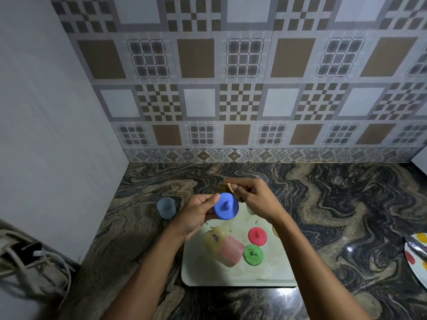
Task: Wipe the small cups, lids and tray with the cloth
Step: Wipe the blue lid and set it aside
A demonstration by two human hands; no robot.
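Observation:
My left hand (199,213) pinches a blue lid (226,206) by its rim, knob facing me, above the far end of the pale tray (208,273). My right hand (251,198) grips a yellowish cloth (225,187) just behind the lid's upper edge; most of the cloth is hidden by the fingers. On the tray lie a red lid (257,236), a green lid (253,254), a yellow cup (215,239) and a pink cup (231,251) on their sides. A pale blue cup (166,207) stands upright on the counter, left of the tray.
The marbled dark counter (335,215) meets a tiled wall behind and a white wall on the left. A patterned plate (418,255) with a spoon sits at the right edge. A tangle of cables (30,269) lies at the lower left.

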